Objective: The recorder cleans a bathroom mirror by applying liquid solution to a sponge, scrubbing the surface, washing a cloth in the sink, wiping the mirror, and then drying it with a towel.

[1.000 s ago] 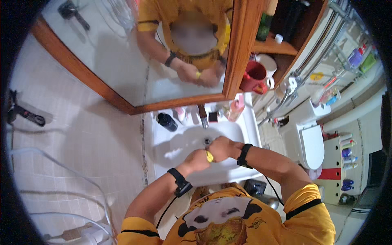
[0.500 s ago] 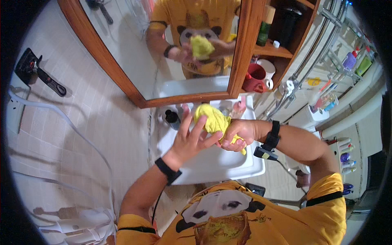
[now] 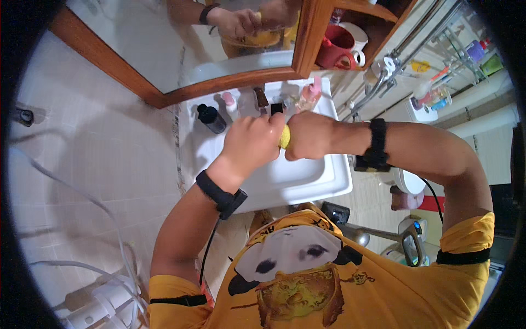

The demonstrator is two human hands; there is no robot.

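Note:
Over the white sink (image 3: 337, 175), both of my fists grip a yellow cloth (image 3: 285, 136). Only a short strip of it shows, in the gap between them. My left hand (image 3: 252, 138) closes on the cloth from the left, and my right hand (image 3: 311, 136) clasps it from the right. The rest of the cloth is hidden inside my fingers. Behind my hands, on the sink's back ledge, stand a dark bottle (image 3: 211, 119), a white bottle with a pink top (image 3: 230, 104) and a clear pump bottle with a pink head (image 3: 310, 94).
A wood-framed mirror (image 3: 230, 46) hangs above the sink and reflects my hands. To its right, a wooden shelf holds a red mug (image 3: 338, 45) and a white mug (image 3: 356, 39). Metal pipes (image 3: 375, 82) run up the right wall. A pale cable (image 3: 82, 189) hangs at the left.
My left hand was spread beside the bunched cloth; now it is closed around it. Both fists have come together and the cloth is squeezed out of sight. The view has shifted downward.

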